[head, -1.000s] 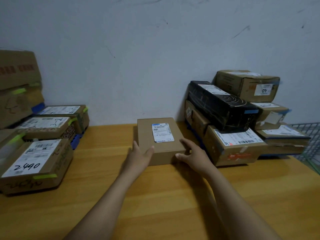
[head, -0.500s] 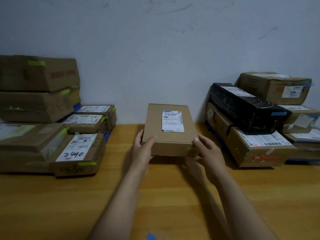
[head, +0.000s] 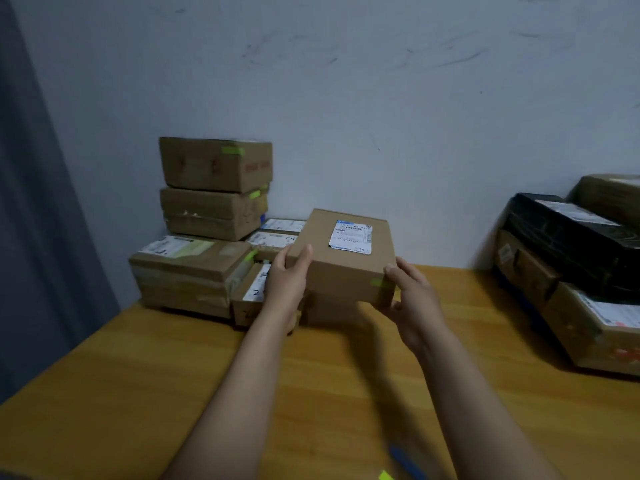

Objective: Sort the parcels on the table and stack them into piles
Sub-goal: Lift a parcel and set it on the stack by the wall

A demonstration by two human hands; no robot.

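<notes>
Holding the flat cardboard parcel (head: 343, 265) clear of the wooden table (head: 138, 393), just in front of the stacked parcels (head: 214, 188) at left. Clasped at its near corners by left hand (head: 287, 282) and right hand (head: 412, 296), thumbs on top, probably for level carrying and a readable shipping label (head: 351, 237). Label side up, long axis running away toward the wall (head: 381, 98).

The left forearm (head: 239, 382) and right forearm (head: 464, 393) reach forward, bare, side by side. The left grip (head: 286, 284) clasps the parcel (head: 341, 271) at its left edge, thumb on top. The right grip (head: 414, 299) holds its near right corner, thumb against the side, fingers curled beneath.
</notes>
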